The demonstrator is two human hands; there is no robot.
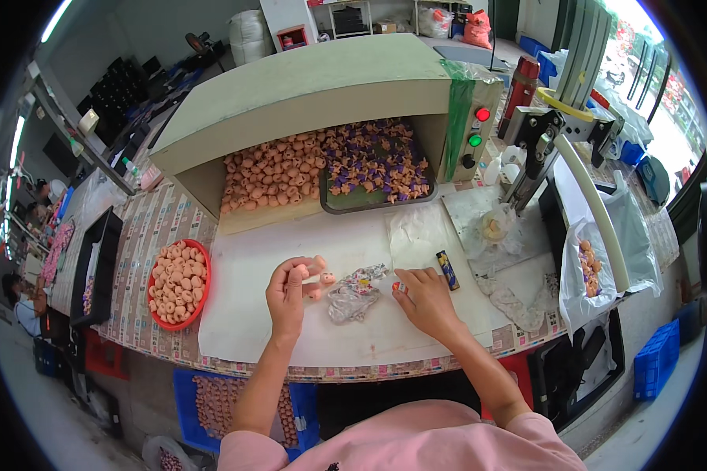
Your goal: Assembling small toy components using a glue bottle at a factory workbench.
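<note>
My left hand (285, 297) is raised over the white work sheet, its fingers curled round a few small peach-coloured doll heads (327, 279). Lower and to the right, my right hand (432, 304) is closed, with a small orange-and-white piece at its fingertips that is too small to name. Crumpled, printed clear plastic (355, 294) lies between the hands. Just beyond the right hand rests a dark blue and yellow tube (448, 271). On the left, a red round basket (206, 286) is heaped with peach doll heads (179, 275).
A beige box-shaped machine (306, 94) spans the back, with piled heads (271, 173) and a dark tray (353, 209) of purple-and-peach figures in its opening. A lever press (534, 157) stands at right, beside a plastic-lined bin (581, 310). A blue crate (184, 408) sits below the table edge.
</note>
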